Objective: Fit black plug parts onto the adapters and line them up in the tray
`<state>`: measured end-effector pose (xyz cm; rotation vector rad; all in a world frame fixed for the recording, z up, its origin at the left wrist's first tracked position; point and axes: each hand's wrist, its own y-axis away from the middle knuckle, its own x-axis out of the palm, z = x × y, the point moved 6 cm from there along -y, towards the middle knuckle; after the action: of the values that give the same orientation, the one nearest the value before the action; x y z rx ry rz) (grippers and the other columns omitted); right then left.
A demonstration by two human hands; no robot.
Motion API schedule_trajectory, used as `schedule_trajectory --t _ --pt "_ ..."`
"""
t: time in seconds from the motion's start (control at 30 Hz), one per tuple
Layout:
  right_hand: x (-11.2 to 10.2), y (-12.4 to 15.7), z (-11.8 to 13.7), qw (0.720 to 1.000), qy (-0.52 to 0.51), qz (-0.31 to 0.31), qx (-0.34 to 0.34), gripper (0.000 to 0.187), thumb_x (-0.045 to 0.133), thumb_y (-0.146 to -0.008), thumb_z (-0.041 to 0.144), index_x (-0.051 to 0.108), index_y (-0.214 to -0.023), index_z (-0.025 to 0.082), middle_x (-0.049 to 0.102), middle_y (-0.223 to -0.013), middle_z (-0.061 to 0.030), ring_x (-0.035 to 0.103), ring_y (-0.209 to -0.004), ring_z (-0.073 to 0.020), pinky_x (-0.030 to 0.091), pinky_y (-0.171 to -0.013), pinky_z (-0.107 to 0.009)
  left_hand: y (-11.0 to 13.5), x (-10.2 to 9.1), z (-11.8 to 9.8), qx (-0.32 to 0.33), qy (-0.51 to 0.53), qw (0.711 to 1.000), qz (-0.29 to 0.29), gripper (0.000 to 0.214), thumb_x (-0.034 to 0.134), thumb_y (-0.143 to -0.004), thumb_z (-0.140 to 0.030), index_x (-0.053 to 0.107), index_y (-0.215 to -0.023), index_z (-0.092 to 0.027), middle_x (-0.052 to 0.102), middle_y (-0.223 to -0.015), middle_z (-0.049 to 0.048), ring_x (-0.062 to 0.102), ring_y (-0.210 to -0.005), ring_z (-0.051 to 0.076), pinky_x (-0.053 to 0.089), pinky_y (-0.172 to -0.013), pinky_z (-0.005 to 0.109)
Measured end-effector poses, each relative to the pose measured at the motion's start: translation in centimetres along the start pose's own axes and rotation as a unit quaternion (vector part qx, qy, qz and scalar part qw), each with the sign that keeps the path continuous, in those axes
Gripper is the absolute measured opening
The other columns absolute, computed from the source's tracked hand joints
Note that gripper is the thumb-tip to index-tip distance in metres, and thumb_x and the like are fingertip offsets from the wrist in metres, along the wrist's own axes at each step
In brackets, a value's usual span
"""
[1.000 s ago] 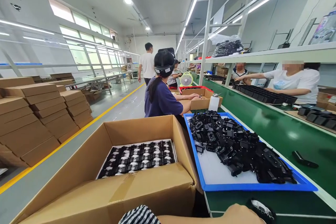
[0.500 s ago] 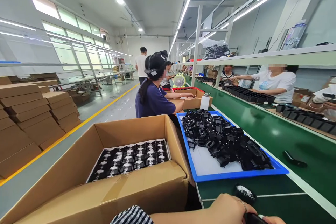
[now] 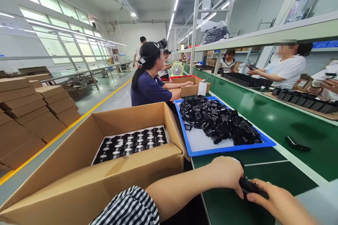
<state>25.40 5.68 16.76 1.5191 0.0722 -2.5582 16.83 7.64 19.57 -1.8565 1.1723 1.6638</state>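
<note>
My left hand (image 3: 227, 171) reaches across from the left, its fingers bent down around the near left end of a long black plastic part (image 3: 254, 187). The other end of this part is gripped by my right hand (image 3: 277, 197), thumb on one side and fingers on the other. Both hands are over the green table. Just behind my left hand, a black piece with a pale insert (image 3: 239, 161) is mostly hidden. A blue-rimmed tray (image 3: 203, 152) beyond the hands carries a heap of black plastic parts (image 3: 216, 119).
To the left stands an open carton (image 3: 142, 172) with rows of black parts (image 3: 132, 144). A bent black piece (image 3: 298, 144) lies on the green belt (image 3: 264, 112). Behind the tray are a white bottle (image 3: 202, 88) and a seated co-worker (image 3: 150, 88). Other people work across the belt.
The view has shifted, so both hands and the black part show more fully and higher up. A co-worker across the belt has drawn their arms in and holds a small dark item.
</note>
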Motion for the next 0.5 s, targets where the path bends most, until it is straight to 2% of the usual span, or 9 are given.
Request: schedule_trajectory --t 0.13,0.27,0.43,0.5 --pt "0.6 -0.1 -1.0 0.996 0.032 0.042 0.066 0.022 0.043 -0.057 0.036 0.058 -0.067 0.025 0.061 -0.063 -0.0013 0.057 -0.059 -0.023 0.043 -0.049 -0.028 -0.6 -0.3 -0.2 -0.036 -0.006 0.998 0.05 0.035 0.064 -0.056 -0.033 0.058 -0.083 -0.012 0.058 -0.077 0.008 0.055 -0.069 0.02 0.042 -0.051 0.024" --pt "0.7 0.2 -0.8 0.995 0.032 0.047 0.082 0.032 0.04 -0.056 0.039 0.06 -0.075 0.023 0.061 -0.074 -0.0053 0.057 -0.067 -0.0254 0.044 -0.052 -0.03 -0.9 0.2 -0.3 -0.043 0.02 0.997 0.054 0.035 0.066 -0.054 -0.031 0.059 -0.082 -0.01 0.058 -0.077 0.0088 0.054 -0.069 0.021 0.043 -0.051 0.025" --pt "0.1 0.6 -0.9 0.996 -0.015 0.013 0.082 0.041 0.041 -0.057 0.046 0.061 -0.084 0.022 0.062 -0.078 -0.0052 0.057 -0.068 -0.0246 0.046 -0.057 -0.03 -0.3 0.1 0.2 0.016 0.062 0.998 0.016 0.03 0.066 -0.053 -0.031 0.061 -0.075 -0.011 0.059 -0.066 0.007 0.054 -0.063 0.02 0.041 -0.048 0.025" --pt "0.1 0.7 -1.0 0.997 -0.023 -0.001 0.076 0.042 0.041 -0.058 0.048 0.061 -0.084 0.022 0.062 -0.077 -0.0048 0.057 -0.068 -0.0243 0.047 -0.057 -0.03 0.3 -1.6 2.9 -0.039 0.109 0.991 -0.062 0.029 0.071 -0.045 -0.024 0.062 -0.071 -0.015 0.059 -0.066 0.0047 0.054 -0.066 0.02 0.042 -0.055 0.025"
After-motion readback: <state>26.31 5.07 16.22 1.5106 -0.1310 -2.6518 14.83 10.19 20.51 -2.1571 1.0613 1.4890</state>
